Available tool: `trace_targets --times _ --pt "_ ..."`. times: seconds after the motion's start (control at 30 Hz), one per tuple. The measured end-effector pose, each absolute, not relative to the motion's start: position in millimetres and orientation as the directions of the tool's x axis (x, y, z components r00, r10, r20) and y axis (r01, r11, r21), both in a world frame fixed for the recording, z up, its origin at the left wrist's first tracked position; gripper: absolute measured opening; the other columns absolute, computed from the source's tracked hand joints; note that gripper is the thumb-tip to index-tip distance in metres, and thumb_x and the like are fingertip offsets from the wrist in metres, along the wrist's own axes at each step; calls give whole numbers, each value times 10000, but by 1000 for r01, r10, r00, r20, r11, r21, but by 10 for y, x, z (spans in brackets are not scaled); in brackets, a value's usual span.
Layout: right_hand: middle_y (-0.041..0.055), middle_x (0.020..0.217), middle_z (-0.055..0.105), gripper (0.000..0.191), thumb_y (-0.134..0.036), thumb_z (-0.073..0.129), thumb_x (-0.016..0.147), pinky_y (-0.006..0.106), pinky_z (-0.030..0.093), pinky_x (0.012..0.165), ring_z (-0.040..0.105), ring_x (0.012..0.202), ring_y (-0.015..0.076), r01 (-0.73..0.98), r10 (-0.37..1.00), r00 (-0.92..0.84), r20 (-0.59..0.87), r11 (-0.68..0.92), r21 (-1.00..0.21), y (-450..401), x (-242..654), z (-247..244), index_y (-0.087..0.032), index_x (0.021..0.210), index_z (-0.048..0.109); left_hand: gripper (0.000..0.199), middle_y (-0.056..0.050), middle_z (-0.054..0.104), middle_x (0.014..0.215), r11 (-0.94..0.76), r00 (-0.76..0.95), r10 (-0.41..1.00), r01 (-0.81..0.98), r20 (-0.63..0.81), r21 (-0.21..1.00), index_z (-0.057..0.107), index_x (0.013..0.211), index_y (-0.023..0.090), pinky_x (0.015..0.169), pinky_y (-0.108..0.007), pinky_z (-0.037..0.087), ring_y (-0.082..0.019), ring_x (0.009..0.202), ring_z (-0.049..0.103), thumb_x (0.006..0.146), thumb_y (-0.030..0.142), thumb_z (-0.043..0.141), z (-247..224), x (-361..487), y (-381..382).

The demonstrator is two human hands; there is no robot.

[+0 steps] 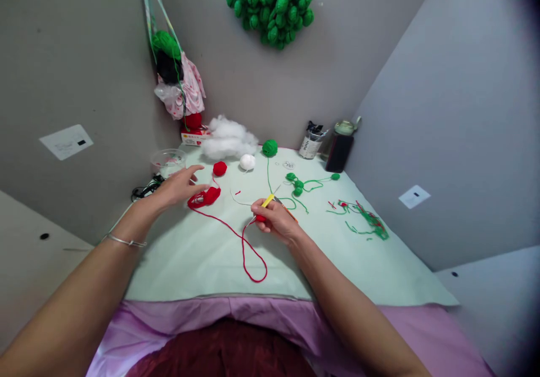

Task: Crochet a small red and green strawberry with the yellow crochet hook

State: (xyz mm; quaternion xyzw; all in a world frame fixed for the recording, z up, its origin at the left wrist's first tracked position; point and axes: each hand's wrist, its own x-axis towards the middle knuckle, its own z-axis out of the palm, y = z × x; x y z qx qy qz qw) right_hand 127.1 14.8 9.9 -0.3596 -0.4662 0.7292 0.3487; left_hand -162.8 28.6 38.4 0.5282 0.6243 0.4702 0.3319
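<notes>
My right hand point(273, 219) is closed round a yellow-handled crochet hook point(268, 200), with a small red crocheted piece point(260, 218) between the fingers. From it a strand of red yarn point(265, 267) loops over the cloth and runs left to a loose red bundle point(205, 197). My left hand point(183, 184) is held with its fingers apart and nothing in them, just left of that bundle. A small red ball point(220, 168) lies behind the bundle. An orange-tipped tool point(291, 214) shows beside my right hand, partly hidden by it.
White stuffing point(230, 138), a white ball point(247, 162) and a green ball point(270, 147) sit at the back. Green pieces point(298, 185) and yarn scraps point(371, 219) lie right. A dark phone point(340, 152), a tool cup point(311, 144) and a clear tub point(169, 161) stand near the walls.
</notes>
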Motion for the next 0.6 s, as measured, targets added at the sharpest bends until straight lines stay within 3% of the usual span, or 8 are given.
trace_targets --times 0.07,0.13,0.2,0.3,0.4,0.5,0.57,0.6 --pt "-101 522 459 487 -472 943 593 180 225 371 408 387 42 -205 856 -488 -169 -301 -931 101 1322 194 -187 738 576 524 -117 701 1134 -31 -261 955 386 141 922 735 999 206 872 -361 545 -375 1225 605 527 308 939 462 -1649 180" --pt "-106 542 449 491 -491 932 619 177 228 374 385 384 29 -236 869 -475 -140 -279 -931 15 1373 291 -193 746 563 510 -124 677 1262 -81 -255 949 378 188 922 727 1108 205 965 -399 543 -367 1297 570 669 413 881 513 -1550 -32" --pt "-101 570 466 484 -506 916 653 175 243 377 378 387 22 -264 882 -457 -116 -259 -929 -116 1409 378 -200 757 555 490 -109 687 1315 -139 -161 969 284 190 949 710 1204 227 935 -415 588 -322 1209 646 855 571 715 525 -1324 -332" --pt "-84 593 501 467 -516 905 676 184 249 351 368 370 24 -344 931 -365 -29 -163 -925 -373 1413 473 -206 751 564 690 -135 559 1543 -30 210 973 -292 95 956 637 1398 306 912 -513 628 -424 1356 579 849 720 691 505 -840 -793" --pt "-79 572 508 437 -522 897 702 190 270 336 374 361 39 -410 968 -248 42 -66 -910 -643 1368 529 -216 754 590 736 -124 446 1655 155 354 934 -515 44 843 615 1440 354 1000 -543 591 -439 1501 434 835 769 674 513 -374 -1040" --pt "-78 547 496 445 -542 898 703 198 269 325 349 337 38 -446 976 -209 63 -38 -894 -852 1326 562 -223 714 589 584 -123 591 1535 149 272 961 -634 38 759 678 1312 316 1030 -537 567 -379 1473 493 938 743 542 572 -81 -1010" --pt "-80 539 486 452 -557 906 685 207 247 313 312 326 36 -464 977 -203 57 -44 -885 -935 1320 570 -228 697 597 476 -84 707 1375 -5 78 995 -627 70 779 731 1011 270 1099 -540 517 -327 1439 538 1034 632 423 593 -8 -920" --pt "-79 544 488 451 -557 909 680 211 235 311 294 327 33 -471 981 -184 58 -36 -882 -959 1325 567 -229 690 599 536 -66 746 1288 -120 -40 992 -559 118 820 695 817 247 1134 -549 484 -315 1427 546 1060 592 363 582 -4 -879"
